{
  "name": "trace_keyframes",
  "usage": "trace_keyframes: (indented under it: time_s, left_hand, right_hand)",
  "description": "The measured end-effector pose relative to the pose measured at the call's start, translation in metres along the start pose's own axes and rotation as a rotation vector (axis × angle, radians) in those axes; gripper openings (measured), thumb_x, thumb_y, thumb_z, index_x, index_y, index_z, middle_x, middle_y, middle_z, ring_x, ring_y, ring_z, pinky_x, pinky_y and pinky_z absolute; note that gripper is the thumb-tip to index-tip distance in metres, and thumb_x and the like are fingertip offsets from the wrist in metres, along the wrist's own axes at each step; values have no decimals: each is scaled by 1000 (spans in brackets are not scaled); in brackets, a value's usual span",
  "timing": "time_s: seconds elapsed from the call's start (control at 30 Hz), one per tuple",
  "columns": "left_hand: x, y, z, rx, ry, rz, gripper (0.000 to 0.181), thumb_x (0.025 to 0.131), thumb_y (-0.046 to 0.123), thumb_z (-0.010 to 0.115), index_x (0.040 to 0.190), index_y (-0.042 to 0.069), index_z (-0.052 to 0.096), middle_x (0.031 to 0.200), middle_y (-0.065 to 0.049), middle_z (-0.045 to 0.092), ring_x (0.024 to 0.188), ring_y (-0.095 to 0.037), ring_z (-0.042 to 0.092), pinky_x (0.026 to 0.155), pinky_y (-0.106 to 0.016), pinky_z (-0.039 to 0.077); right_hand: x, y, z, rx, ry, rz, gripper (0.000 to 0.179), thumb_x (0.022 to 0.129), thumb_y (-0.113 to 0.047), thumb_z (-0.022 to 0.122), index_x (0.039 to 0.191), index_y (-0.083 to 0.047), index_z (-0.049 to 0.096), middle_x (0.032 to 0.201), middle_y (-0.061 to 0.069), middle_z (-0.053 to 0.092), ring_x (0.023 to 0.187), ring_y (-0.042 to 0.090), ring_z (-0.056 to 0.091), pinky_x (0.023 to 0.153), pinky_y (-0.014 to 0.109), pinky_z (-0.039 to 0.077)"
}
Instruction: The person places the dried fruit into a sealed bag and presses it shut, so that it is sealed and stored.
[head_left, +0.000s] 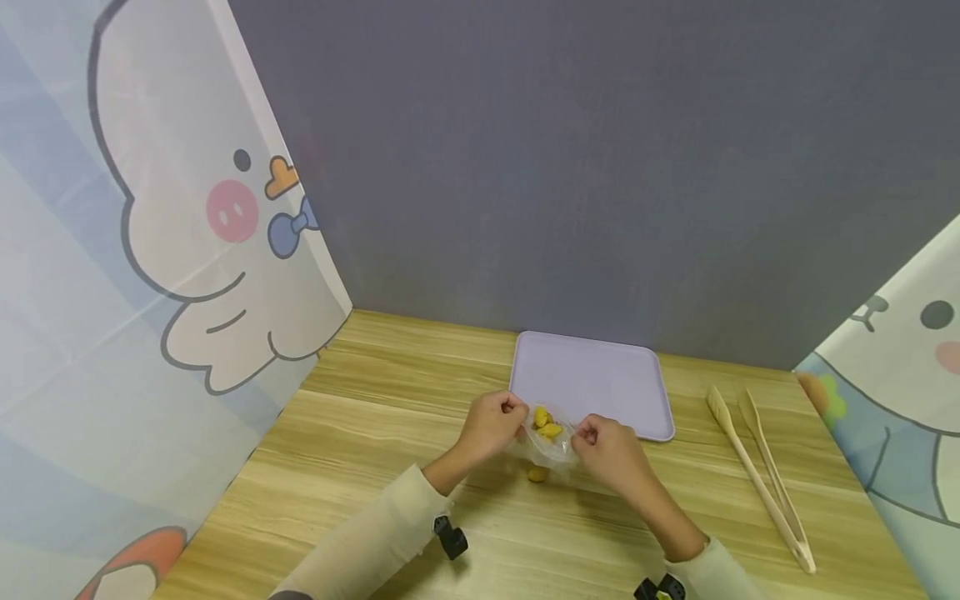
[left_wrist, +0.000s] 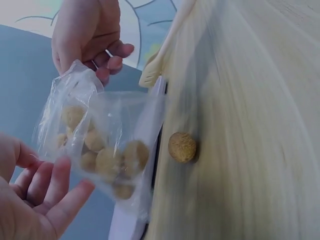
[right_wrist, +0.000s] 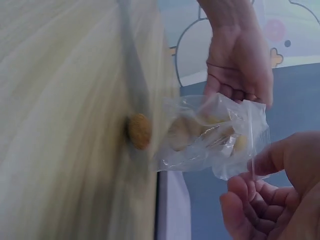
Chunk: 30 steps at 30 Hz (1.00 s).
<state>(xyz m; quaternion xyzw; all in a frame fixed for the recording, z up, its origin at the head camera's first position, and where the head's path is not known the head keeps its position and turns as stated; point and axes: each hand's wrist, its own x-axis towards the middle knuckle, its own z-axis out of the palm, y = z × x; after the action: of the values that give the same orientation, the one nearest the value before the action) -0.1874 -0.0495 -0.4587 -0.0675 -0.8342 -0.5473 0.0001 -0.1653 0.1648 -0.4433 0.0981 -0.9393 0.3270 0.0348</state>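
A clear plastic zip bag [head_left: 553, 447] holds several round yellow-brown pieces [left_wrist: 108, 161], whose exact kind I cannot tell. My left hand [head_left: 491, 427] pinches one side of the bag's top edge between thumb and fingers. The opposite side is pinched by my right hand [head_left: 611, 448], so the mouth is spread between the two. In the left wrist view, the bag hangs upright just above the table. One loose round brown piece [right_wrist: 139, 131] lies on the wood on the near side of the bag, apart from both hands.
Behind the bag, a pale lilac tray [head_left: 592, 375] lies flat near the back wall. Long wooden tongs [head_left: 765, 483] rest to the right, arms pointing away. A grey panel [head_left: 570, 167] closes the back, and cartoon-printed sheets [head_left: 172, 208] flank the table [head_left: 360, 417].
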Motion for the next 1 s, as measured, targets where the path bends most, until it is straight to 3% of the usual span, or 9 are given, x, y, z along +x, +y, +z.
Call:
trace_keyframes:
  time_s: [0.3,0.6,0.77,1.0]
  left_hand:
    - [-3,16,-10,151,23,110,16,90,19,61,79,18,73,67,8,63,54,-4,47,50,-21,41]
    - [-9,42,-20,202,49,216,16,89,18,61,76,16,69,65,7,60,53,-5,46,51,-20,41]
    - [-8,40,-19,225,34,209,15,90,18,61,77,16,69,68,7,62,56,-4,48,54,-20,43]
    - [-4,31,-17,217,11,220,17,94,17,59,84,17,73,79,4,72,72,-5,62,67,-21,53]
  right_hand:
    - [3,-6,-27,-38,70,-33,7,86,-12,68,79,-13,68,63,-5,59,57,12,50,57,29,41]
    - [3,-26,-56,-70,81,-85,8,87,-11,66,80,-12,70,66,-3,63,57,11,51,56,29,43]
    - [7,-25,-57,-95,46,-72,8,87,-12,66,81,-12,71,67,-4,65,59,12,52,58,30,44]
    - [9,-20,-52,-59,74,-74,9,88,-13,68,80,-13,72,67,-4,65,59,11,52,58,29,42]
